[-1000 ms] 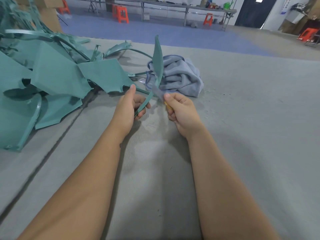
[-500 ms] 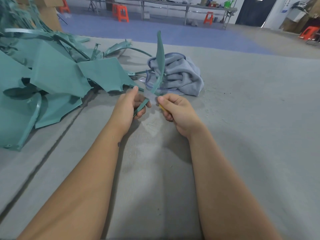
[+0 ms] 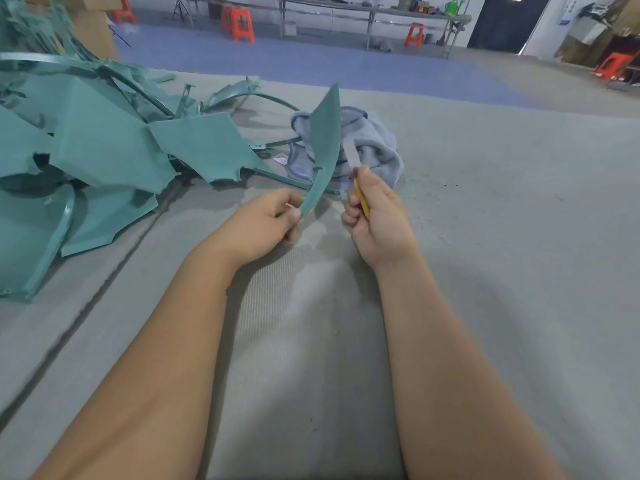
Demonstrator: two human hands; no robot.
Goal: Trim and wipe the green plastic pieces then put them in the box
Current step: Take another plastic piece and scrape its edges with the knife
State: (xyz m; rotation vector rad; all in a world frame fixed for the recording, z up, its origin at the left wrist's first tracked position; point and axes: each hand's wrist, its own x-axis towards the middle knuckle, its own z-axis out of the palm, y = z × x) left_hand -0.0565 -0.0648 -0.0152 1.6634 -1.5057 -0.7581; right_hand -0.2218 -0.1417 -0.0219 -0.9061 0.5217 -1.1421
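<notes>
My left hand (image 3: 266,220) pinches the lower end of a curved green plastic piece (image 3: 325,140), which stands up and tapers to a point. My right hand (image 3: 375,216) grips a yellow-handled knife (image 3: 360,199) whose pale blade points up, just right of the piece and apart from it. A crumpled grey-blue cloth (image 3: 374,150) lies on the mat behind both hands. A heap of green plastic pieces (image 3: 97,143) covers the left side.
A grey mat (image 3: 502,237) covers the work surface, with a seam running diagonally at the left. A cardboard box (image 3: 93,26) stands behind the heap. Orange stools (image 3: 240,22) and a long bench stand far back.
My left hand has turned the green piece so its broad face shows. My right hand has drawn the knife off the piece and raised the blade upright.
</notes>
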